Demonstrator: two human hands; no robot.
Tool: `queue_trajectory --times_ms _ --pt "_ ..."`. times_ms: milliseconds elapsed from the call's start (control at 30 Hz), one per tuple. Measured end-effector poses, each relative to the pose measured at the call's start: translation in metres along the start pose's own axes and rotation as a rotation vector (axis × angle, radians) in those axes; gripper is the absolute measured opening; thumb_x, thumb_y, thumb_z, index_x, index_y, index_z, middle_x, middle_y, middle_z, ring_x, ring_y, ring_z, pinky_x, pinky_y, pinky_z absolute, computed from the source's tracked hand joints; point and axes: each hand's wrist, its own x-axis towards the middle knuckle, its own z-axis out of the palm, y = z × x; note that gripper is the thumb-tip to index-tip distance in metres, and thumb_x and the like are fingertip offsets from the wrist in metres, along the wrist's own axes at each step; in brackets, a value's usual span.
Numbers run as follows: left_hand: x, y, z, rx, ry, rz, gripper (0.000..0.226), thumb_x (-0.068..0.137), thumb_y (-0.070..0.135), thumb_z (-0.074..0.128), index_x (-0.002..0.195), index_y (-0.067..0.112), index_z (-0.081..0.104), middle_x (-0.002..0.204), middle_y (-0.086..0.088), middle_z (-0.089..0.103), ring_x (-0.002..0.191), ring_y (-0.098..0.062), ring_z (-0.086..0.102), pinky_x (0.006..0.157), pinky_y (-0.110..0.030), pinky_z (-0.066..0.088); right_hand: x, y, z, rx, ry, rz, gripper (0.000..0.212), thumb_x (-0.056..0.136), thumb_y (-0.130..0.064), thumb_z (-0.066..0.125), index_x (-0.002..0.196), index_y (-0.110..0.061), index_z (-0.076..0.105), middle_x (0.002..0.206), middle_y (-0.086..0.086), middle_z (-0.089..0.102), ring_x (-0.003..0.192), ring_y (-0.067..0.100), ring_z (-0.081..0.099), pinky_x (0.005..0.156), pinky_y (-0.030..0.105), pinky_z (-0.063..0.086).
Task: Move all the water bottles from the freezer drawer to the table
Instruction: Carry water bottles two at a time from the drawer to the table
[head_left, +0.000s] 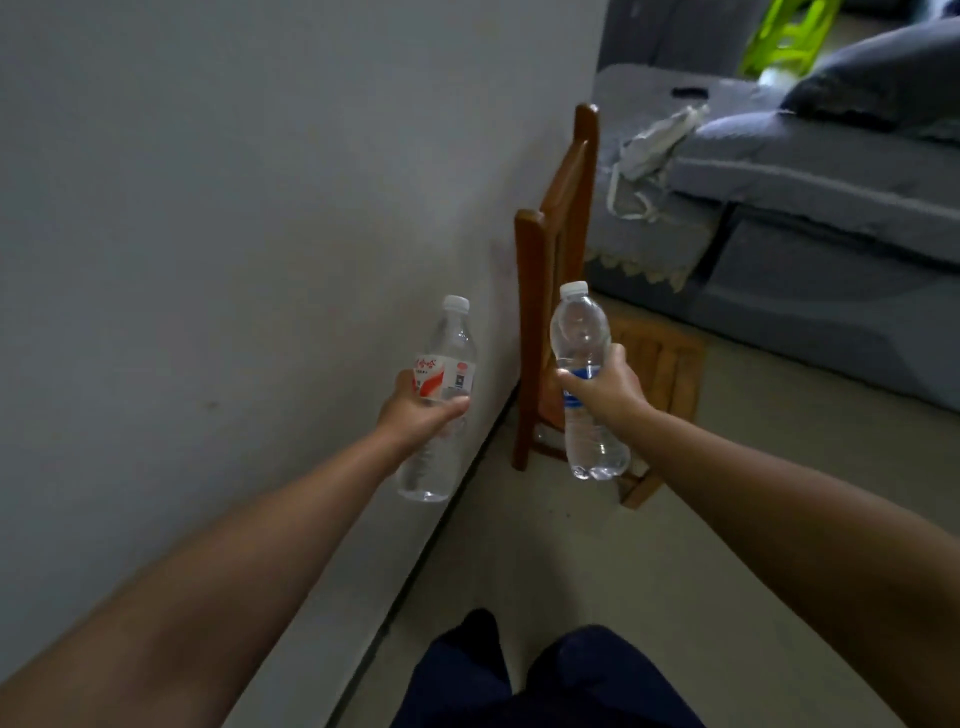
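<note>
Two bottles up, one per hand. My left hand (415, 410) has fingers (451, 406) wrapped round the clear plastic water bottle with the red-and-white label (439, 400), held upright beside the grey wall (234, 208). Right hand (605, 387) grips the clear plastic bottle with the blue label (584, 353) at mid-body, before the brown wooden chair (556, 218). Grey fabric sofa (810, 197) beyond.

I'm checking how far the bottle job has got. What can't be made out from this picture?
- Freezer drawer and table: outside the head view, so bottles left or delivered cannot be counted.
- Red-labelled bottle: label text too small and blurred; left hand covers its middle.
- Blue-labelled bottle: right hand hides most of the label.
- Wooden chair: seat partly behind the bottle and right hand.
</note>
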Motion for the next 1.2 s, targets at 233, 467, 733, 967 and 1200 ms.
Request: queue_trajectory --times_ms 233,467,733,967,1200 --pt "0.054 0.074 0.088 0.057 -0.293 0.074 0.068 0.077 0.032 0.075 0.132 0.018 0.037 0.12 -0.005 0.056 0.109 -0.025 0.059 0.094 -0.049 0.051 0.018 0.031 -0.083 0.145 0.197 0.151 0.057 0.083 -0.032 0.072 0.126 -0.015 0.037 0.107 0.002 0.059 0.081 0.01 0.06 0.055 0.022 0.042" --pt "0.086 0.148 0.238 0.167 -0.429 0.202 0.07 0.075 0.035 0.076 0.129 0.018 0.035 0.111 -0.001 0.057 0.099 -0.02 0.061 0.084 -0.038 0.054 0.049 0.084 -0.201 0.214 0.316 0.191 0.06 0.082 -0.032 0.073 0.127 -0.014 0.038 0.111 0.003 0.057 0.094 0.018 0.061 0.069 0.029 0.05" --pt "0.108 0.242 0.424 0.208 -0.534 0.205 0.07 0.075 0.038 0.077 0.127 0.017 0.035 0.11 -0.004 0.058 0.099 -0.022 0.063 0.087 -0.044 0.054 0.082 0.162 -0.374 0.244 0.443 0.234 0.048 0.081 -0.027 0.073 0.111 -0.018 0.038 0.092 -0.005 0.051 0.075 0.003 0.052 0.055 0.017 0.038" --pt "0.122 0.309 0.566 0.312 -0.64 0.29 0.058 0.075 0.041 0.075 0.114 0.025 0.035 0.097 0.008 0.054 0.087 -0.011 0.059 0.07 -0.03 0.05 0.101 0.22 -0.491 0.307 0.573 0.276 0.039 0.081 -0.019 0.071 0.11 -0.014 0.045 0.094 0.002 0.057 0.077 0.011 0.059 0.063 0.022 0.046" --pt "0.155 0.383 0.73 0.458 -0.771 0.417 0.059 0.07 0.046 0.077 0.11 0.025 0.039 0.095 0.008 0.058 0.081 -0.007 0.059 0.06 -0.023 0.045 0.134 0.294 -0.6 0.36 0.811 0.419 0.05 0.079 -0.023 0.073 0.12 -0.013 0.046 0.099 0.003 0.059 0.085 0.019 0.059 0.077 0.03 0.046"
